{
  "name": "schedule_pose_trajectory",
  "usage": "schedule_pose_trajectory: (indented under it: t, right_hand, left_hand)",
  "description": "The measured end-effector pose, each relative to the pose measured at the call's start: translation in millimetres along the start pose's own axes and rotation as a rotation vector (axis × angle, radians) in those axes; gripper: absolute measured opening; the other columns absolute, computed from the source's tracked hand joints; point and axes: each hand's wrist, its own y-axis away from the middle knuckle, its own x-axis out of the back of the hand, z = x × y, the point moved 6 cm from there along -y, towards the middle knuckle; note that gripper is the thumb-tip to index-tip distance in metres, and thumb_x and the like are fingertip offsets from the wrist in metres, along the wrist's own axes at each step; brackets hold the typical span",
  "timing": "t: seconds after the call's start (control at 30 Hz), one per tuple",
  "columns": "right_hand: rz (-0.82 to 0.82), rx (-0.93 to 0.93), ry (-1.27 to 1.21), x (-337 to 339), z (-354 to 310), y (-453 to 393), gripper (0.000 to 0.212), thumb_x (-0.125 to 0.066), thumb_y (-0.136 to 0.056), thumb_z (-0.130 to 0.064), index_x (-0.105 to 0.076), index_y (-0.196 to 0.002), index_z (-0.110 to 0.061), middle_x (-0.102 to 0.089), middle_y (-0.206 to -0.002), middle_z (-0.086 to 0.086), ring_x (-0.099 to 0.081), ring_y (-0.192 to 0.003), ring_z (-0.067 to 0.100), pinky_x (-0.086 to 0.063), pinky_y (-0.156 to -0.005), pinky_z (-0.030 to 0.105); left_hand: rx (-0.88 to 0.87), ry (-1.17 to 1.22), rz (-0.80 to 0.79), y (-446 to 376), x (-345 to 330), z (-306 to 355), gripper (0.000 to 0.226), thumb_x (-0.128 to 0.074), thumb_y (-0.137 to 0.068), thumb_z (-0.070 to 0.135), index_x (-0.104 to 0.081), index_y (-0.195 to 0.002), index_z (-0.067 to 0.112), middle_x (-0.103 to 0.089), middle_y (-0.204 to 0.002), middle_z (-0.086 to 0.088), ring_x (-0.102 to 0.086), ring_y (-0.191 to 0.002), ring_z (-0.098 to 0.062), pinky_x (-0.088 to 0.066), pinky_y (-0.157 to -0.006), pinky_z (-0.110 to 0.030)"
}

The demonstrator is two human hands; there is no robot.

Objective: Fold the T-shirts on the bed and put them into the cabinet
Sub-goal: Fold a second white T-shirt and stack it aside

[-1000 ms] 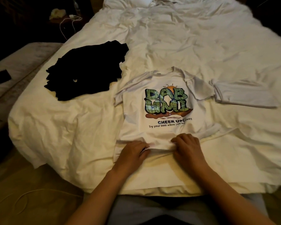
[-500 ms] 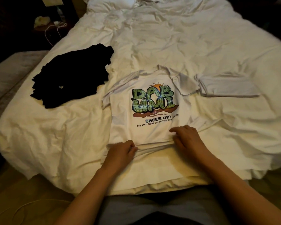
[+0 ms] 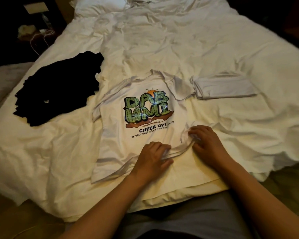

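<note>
On the white bed [image 3: 214, 49], a black garment [image 3: 59, 88] lies left of the printed T-shirt [image 3: 145, 118]. The left hand [image 3: 152, 157] and right hand [image 3: 204, 144] pinch its bunched hem. Better to pull the hem flat and even before folding; a folded white T-shirt [image 3: 224, 87] lies at the right.

White printed T-shirt [image 3: 141, 118] spread face-up on a rumpled white bed [image 3: 214, 49], its lower hem pinched by the left hand [image 3: 153, 158] and right hand [image 3: 206, 143], black garment [image 3: 59, 88] heaped at left, folded white shirt [image 3: 223, 87] laid at right
</note>
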Motion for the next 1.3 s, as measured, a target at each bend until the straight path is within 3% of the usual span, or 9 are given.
schedule_pose_trajectory:
  t: [0.23,0.43,0.63,0.8,0.93,1.0,1.1,1.2,1.3]
  right_hand:
    - [0.003,-0.059,0.061,1.4,25.6,-21.1,0.020,-0.075,-0.080,-0.002,-0.073,-0.099,-0.008,-0.064,-0.121,0.016,-0.052,-0.117,0.042,-0.048,-0.094,0.050]
    - [0.033,-0.062,-0.071,21.9,22.2,-9.4,0.012,-0.064,-0.093,-0.011,-0.069,-0.104,-0.013,-0.061,-0.100,-0.006,-0.052,-0.106,0.017,-0.041,-0.083,0.031]
    - [0.110,0.055,-0.036,53.6,3.2,8.5,0.014,-0.058,-0.080,-0.022,-0.066,-0.080,-0.011,-0.058,-0.079,-0.007,-0.052,-0.086,0.015,-0.035,-0.076,0.033]
    - [-0.042,0.100,0.048,54.2,6.3,37.7,0.019,-0.051,-0.073,-0.034,-0.057,-0.063,-0.019,-0.052,-0.066,-0.008,-0.050,-0.072,0.016,-0.036,-0.070,0.033]
    - [-0.010,-0.182,-0.089,39.9,30.2,54.3,0.037,-0.052,-0.092,-0.041,-0.067,-0.070,-0.017,-0.058,-0.104,-0.007,-0.051,-0.096,0.014,-0.040,-0.081,0.032]
    - [0.126,-0.363,-0.098,44.4,39.0,52.1,0.023,-0.058,-0.097,-0.034,-0.069,-0.092,-0.014,-0.054,-0.119,-0.002,-0.052,-0.103,0.015,-0.042,-0.086,0.032]
    - [0.128,-0.567,-0.173,45.3,43.7,43.7,0.024,-0.062,-0.095,-0.030,-0.059,-0.114,-0.016,-0.063,-0.099,0.001,-0.060,-0.088,0.017,-0.047,-0.076,0.034]
    - [-0.016,-0.637,-0.155,39.5,45.0,32.8,0.022,-0.067,-0.089,-0.035,-0.067,-0.088,-0.013,-0.062,-0.078,-0.004,-0.060,-0.078,0.017,-0.041,-0.062,0.030]
    - [0.157,-0.681,-0.401,51.0,47.9,32.4,0.027,-0.068,-0.087,-0.029,-0.065,-0.073,-0.006,-0.061,-0.066,0.000,-0.057,-0.065,0.018,-0.042,-0.061,0.034]
  left_hand:
    - [-0.013,0.020,0.058,-18.7,-3.6,14.0,0.011,-0.069,-0.089,0.024,-0.073,-0.095,0.016,-0.071,-0.087,0.002,-0.062,-0.078,-0.018,-0.046,-0.068,-0.029]
    - [0.092,0.188,-0.014,-19.0,4.5,4.4,0.013,-0.061,-0.094,0.027,-0.063,-0.097,0.015,-0.064,-0.088,0.003,-0.048,-0.075,-0.005,-0.036,-0.065,-0.021]
    - [-0.031,0.233,-0.107,-17.6,6.7,23.4,0.023,-0.050,-0.091,0.031,-0.064,-0.089,0.012,-0.058,-0.080,0.007,-0.044,-0.071,-0.003,-0.040,-0.063,-0.024]
    - [-0.074,0.182,-0.333,-18.0,-7.4,35.0,0.019,-0.056,-0.092,0.031,-0.067,-0.087,0.017,-0.062,-0.081,0.006,-0.050,-0.070,-0.006,-0.044,-0.066,-0.028]
    - [-0.096,0.162,-0.396,-19.8,-19.4,50.2,0.034,-0.056,-0.091,0.060,-0.063,-0.094,0.027,-0.060,-0.082,0.010,-0.054,-0.071,-0.006,-0.048,-0.066,-0.030]
    - [-0.114,0.158,-0.364,-24.4,-22.7,61.5,0.038,-0.063,-0.086,0.064,-0.061,-0.101,0.028,-0.060,-0.085,0.010,-0.055,-0.075,-0.006,-0.047,-0.066,-0.029]
    - [-0.138,0.099,-0.328,-30.5,-31.2,75.4,0.045,-0.069,-0.083,0.060,-0.059,-0.110,0.026,-0.060,-0.096,0.009,-0.056,-0.085,-0.009,-0.046,-0.070,-0.029]
    - [-0.137,0.102,-0.321,-32.6,-39.0,79.0,0.029,-0.068,-0.088,0.047,-0.061,-0.105,0.024,-0.061,-0.095,0.007,-0.057,-0.085,-0.013,-0.046,-0.069,-0.032]
    - [-0.167,0.142,-0.334,-34.3,-42.3,83.9,0.011,-0.062,-0.091,0.031,-0.060,-0.091,0.020,-0.059,-0.084,0.006,-0.053,-0.075,-0.014,-0.043,-0.064,-0.031]
